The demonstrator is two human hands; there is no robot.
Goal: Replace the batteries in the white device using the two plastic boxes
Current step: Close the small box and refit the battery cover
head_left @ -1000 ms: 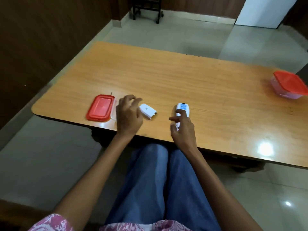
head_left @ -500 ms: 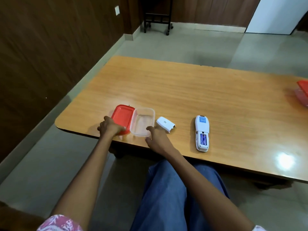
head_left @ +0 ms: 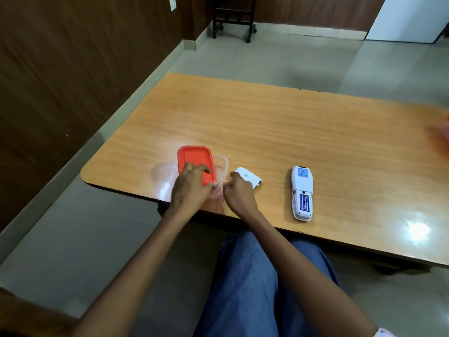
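The white device (head_left: 302, 193) lies face down near the table's front edge, its battery bay open with batteries showing inside. Its white battery cover (head_left: 250, 178) lies loose to the left of it. Further left stands a clear plastic box (head_left: 223, 164). My left hand (head_left: 192, 188) grips the red lid (head_left: 195, 161) and holds it tilted over the box. My right hand (head_left: 239, 194) pinches the box's near right corner, just beside the cover. The box's inside is hidden by the lid and my hands.
The wooden table (head_left: 291, 127) ends close to my hands at its rounded left corner. A second red-lidded box (head_left: 444, 132) shows blurred at the far right edge. My knees in blue jeans (head_left: 255, 288) are under the front edge. A dark wheeled stand (head_left: 233, 18) is on the floor behind.
My left hand has lifted the red lid from the table beside the clear box and brought it rightward over the box. My right hand stays at the box's near edge.
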